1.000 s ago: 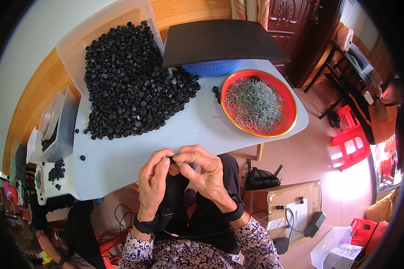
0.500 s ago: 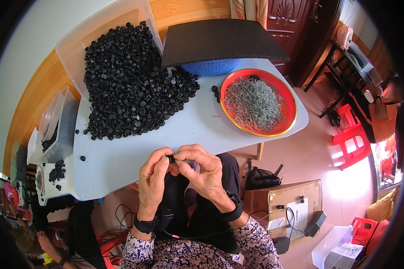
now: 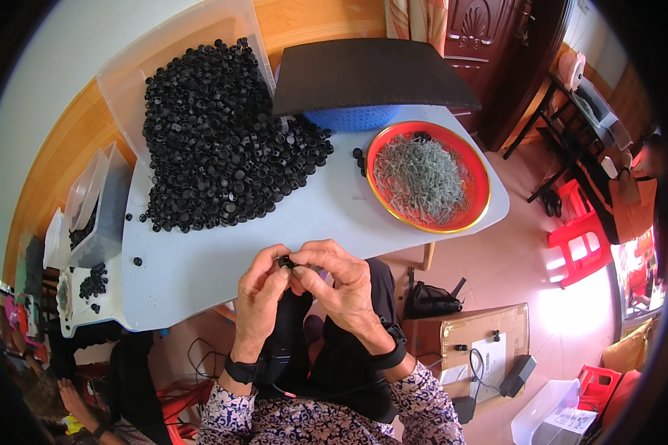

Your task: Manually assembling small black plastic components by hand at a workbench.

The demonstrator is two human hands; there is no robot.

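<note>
Left hand [image 3: 261, 300] is found shifted slightly toward the right hand [image 3: 343, 289] since the earlier frame. One small black part [image 3: 286, 262] is pinched between the fingertips of both hands, which are held together near the front edge of the pale table [image 3: 312, 216]. Beyond it, black caps [image 3: 223, 141] are heaped, partly within a clear bin [image 3: 126, 89]. To the right, thin metal pins [image 3: 419, 182] are contained in a red basin [image 3: 479, 194].
</note>
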